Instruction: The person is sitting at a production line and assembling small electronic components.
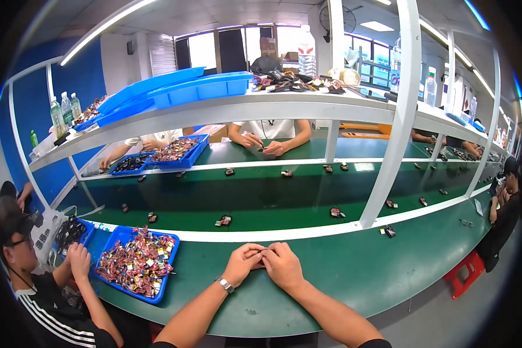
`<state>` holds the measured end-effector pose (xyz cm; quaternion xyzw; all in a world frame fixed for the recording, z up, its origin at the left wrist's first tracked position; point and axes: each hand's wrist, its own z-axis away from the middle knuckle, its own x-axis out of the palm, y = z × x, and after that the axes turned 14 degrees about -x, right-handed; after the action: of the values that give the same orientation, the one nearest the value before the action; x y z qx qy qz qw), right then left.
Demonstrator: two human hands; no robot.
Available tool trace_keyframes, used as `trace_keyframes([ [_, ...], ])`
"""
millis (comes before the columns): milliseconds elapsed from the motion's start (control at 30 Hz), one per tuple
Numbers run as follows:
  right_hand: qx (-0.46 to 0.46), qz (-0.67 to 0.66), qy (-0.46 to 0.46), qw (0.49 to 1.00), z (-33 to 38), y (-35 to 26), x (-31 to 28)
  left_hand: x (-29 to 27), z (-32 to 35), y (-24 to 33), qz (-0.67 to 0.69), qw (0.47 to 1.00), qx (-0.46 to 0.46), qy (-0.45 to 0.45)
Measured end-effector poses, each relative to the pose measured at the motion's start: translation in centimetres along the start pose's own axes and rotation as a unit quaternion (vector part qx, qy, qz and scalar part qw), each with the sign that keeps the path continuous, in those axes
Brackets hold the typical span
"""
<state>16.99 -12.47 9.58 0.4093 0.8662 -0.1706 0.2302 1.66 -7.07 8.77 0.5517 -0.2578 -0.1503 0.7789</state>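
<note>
My left hand [242, 262], with a metal-banded watch [224, 283] on its wrist, meets my right hand [282, 264] above the green worktop [330, 272]. Fingers of both hands are closed and pressed together at the tips. Whatever lies between them is hidden, apart from a hint of something small and dark. Left of my hands stands a blue tray [171, 272] heaped with small red-and-black wired parts [134, 264] bearing white and yellow bits. Just beyond the white rail, a small dark-and-red part [224, 220] rests on the green belt.
A white metal post [391, 133] and overhead shelf [261, 106] stand in front of me. Several small parts lie spaced along the belt [261, 197]. A co-worker [23, 255] sits close at my left, another [269, 130] opposite. A red stool [467, 272] is at the right.
</note>
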Motion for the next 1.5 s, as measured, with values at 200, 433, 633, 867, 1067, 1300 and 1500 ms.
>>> trace_keyframes([
  [200, 0.18, -0.217, 0.034, 0.959, 0.0, 0.4, -0.5, 0.4, -0.1, -0.3, -0.007, 0.999, 0.024, 0.021],
  [433, 0.206, -0.242, 0.029, 0.948, 0.0, 0.3, 0.0, 0.4, -0.4, -0.8, -0.049, 0.996, 0.048, 0.059],
  [633, 0.211, -0.238, 0.056, 0.946, 0.3, 0.6, 0.1, 0.7, -0.1, -0.5, -0.057, 0.996, 0.062, 0.033],
  [867, 0.208, -0.23, 0.052, 0.949, 0.4, 0.2, 0.3, 0.4, -0.3, -1.0, -0.076, 0.994, 0.072, 0.035],
  [1067, 0.253, -0.25, 0.067, 0.932, 0.1, 2.6, 1.0, 0.2, -0.7, -0.8, -0.042, 0.994, 0.088, 0.048],
  [1300, 0.341, -0.078, 0.089, 0.933, -1.3, 15.0, 5.0, 0.1, -0.9, -0.5, -0.046, 0.993, 0.094, 0.062],
  [1500, 0.196, -0.029, 0.011, 0.98, 1.1, 14.3, -1.3, -0.7, 0.0, -0.6, -0.046, 0.992, 0.09, 0.075],
])
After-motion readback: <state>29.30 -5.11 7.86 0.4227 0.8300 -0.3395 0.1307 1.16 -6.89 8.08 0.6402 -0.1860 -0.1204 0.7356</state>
